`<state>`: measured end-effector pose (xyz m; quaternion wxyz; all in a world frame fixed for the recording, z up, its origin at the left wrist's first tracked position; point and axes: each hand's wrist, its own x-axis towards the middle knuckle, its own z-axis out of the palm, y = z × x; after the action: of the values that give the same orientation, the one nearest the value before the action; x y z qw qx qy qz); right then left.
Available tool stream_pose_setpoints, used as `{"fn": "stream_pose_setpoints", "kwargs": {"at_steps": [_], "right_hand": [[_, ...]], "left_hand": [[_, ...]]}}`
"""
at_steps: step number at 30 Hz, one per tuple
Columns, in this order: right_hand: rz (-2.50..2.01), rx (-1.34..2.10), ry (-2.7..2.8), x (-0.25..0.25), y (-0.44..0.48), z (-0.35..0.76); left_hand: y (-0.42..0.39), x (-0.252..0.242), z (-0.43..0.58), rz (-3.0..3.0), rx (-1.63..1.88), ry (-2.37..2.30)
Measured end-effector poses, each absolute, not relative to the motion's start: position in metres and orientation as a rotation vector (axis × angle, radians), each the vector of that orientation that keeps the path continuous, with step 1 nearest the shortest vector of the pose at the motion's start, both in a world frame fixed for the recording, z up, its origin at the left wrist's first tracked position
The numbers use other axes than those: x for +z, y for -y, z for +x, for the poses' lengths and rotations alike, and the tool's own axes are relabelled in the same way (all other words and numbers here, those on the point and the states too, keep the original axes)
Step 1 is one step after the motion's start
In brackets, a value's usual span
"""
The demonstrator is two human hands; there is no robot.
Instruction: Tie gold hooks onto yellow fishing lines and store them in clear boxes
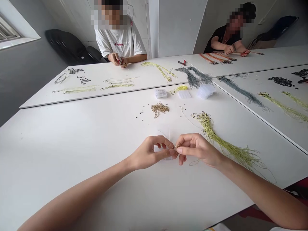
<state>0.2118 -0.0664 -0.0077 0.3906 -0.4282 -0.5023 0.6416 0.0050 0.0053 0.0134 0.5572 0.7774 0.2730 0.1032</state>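
Observation:
Over the white table [72,144], my left hand [150,152] and my right hand [196,149] meet fingertip to fingertip. Both pinch a tiny metal piece on a thin cord [176,147]; the cord loops out below the right hand. A small clear box lies under my left fingers, mostly hidden. A bundle of yellow-green cords [223,144] with metal ends lies just right of my right hand. A heap of small gold fittings [159,108] and scattered dark beads [141,114] lie further ahead.
Clear plastic boxes [161,93] and grey cords [194,77] sit at the far edge. A person in a white shirt [120,41] and another in black [223,40] work cords at adjoining tables. Black chairs stand at the back left.

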Motion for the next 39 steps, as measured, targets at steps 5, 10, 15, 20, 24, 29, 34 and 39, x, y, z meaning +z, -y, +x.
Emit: {"fn": "stream_pose_setpoints", "kwargs": {"at_steps": [5, 10, 15, 20, 24, 29, 34, 39], "right_hand": [[-1.093, 1.710, 1.235, -0.009, 0.067, 0.212], [-1.136, 1.609, 1.275, -0.012, 0.065, 0.214], [-1.119, 1.567, 1.280, -0.018, 0.060, 0.216], [-1.120, 1.596, 1.286, -0.020, 0.056, 0.216], [-1.136, 1.641, 1.296, -0.021, 0.055, 0.217], [-1.139, 1.728, 1.282, -0.021, 0.055, 0.216], [-1.139, 1.755, 1.302, -0.019, 0.056, 0.216], [-1.152, 1.742, 1.331, -0.018, 0.057, 0.215]], "left_hand": [[-0.006, 0.011, 0.005, 1.760, 0.273, -0.684], [-0.009, 0.009, 0.005, 1.745, 0.309, -0.717], [-0.011, 0.011, 0.005, 1.784, 0.281, -0.759], [-0.012, 0.013, 0.005, 1.816, 0.263, -0.778], [-0.010, 0.010, 0.005, 1.843, 0.286, -0.771], [-0.008, 0.007, 0.004, 1.868, 0.284, -0.762], [-0.005, 0.008, 0.004, 1.904, 0.313, -0.717], [0.000, 0.009, 0.004, 1.967, 0.326, -0.729]]}}
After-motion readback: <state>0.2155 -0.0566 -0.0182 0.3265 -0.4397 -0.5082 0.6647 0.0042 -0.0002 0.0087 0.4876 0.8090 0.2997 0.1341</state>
